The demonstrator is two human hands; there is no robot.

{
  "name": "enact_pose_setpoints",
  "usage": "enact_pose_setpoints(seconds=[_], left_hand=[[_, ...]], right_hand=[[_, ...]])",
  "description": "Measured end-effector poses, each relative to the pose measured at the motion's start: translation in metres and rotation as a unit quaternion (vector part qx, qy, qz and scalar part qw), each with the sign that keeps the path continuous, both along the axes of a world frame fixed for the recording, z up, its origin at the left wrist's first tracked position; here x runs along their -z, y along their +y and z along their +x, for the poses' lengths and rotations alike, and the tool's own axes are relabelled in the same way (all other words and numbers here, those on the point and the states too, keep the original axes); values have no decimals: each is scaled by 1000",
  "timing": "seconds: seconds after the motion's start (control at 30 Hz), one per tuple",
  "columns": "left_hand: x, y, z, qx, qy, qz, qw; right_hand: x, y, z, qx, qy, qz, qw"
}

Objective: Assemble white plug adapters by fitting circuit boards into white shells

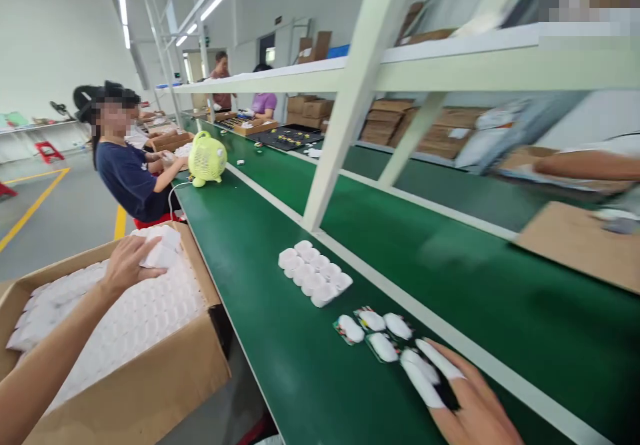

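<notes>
My left hand (131,262) reaches over the cardboard box (135,392) on the left, its thumb and fingers closed around a white moulded piece (166,248) on top of the rows of white parts (145,318). On the green work surface, my right hand (463,385) wears white finger cots on two fingers. Those fingers straddle a white oval piece (426,367). Beside them lie several small green circuit boards, each with a white oval on top, such as this board (384,347). Farther along sits a block of white round-topped parts (315,273), in rows.
A pale post (340,112) rises from the bench under a long shelf (460,65). A yellow-green fan (207,158) stands near a seated co-worker (130,165) at the left edge. Cardboard (585,242) lies on the right, near another person's forearm (585,164).
</notes>
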State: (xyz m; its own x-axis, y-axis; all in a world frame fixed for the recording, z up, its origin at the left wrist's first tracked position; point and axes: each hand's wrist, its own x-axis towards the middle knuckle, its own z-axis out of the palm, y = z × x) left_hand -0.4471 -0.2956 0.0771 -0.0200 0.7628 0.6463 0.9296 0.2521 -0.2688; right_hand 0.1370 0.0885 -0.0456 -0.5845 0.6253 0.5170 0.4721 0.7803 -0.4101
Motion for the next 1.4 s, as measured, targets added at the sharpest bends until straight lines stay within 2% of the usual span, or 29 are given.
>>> enact_pose_setpoints(seconds=[0.1,0.17,0.23,0.33,0.47,0.6,0.73,0.9,1.03,1.17,1.27,1.4], left_hand=[[-4,106,46,127,-3,-62,990],[2,159,82,202,-20,-120,972],[12,193,117,266,-37,-160,950],[31,217,158,346,-45,-188,918],[48,232,185,390,-25,-203,898],[49,246,191,395,-13,-200,897],[39,248,193,365,-4,-215,906],[17,222,196,344,-52,-157,924],[8,201,217,333,-65,-179,924],[5,196,241,336,-68,-192,920],[-3,194,258,355,-95,-196,909],[-9,199,290,387,-168,-224,879]], right_hand=[[0,6,7,-3,-16,17,1000],[2,6,7,2,-10,31,999],[3,5,7,5,-9,35,999],[1,2,6,10,-8,33,999],[-4,-3,6,20,-11,33,999],[-10,-7,5,15,-11,28,999],[-13,-8,5,14,-7,29,999],[-18,-14,4,19,0,46,999],[-27,-21,-10,36,-37,75,996],[-40,-29,-19,56,-99,71,991],[-49,-33,-3,30,-122,48,991],[-56,-42,40,17,-117,10,993]])
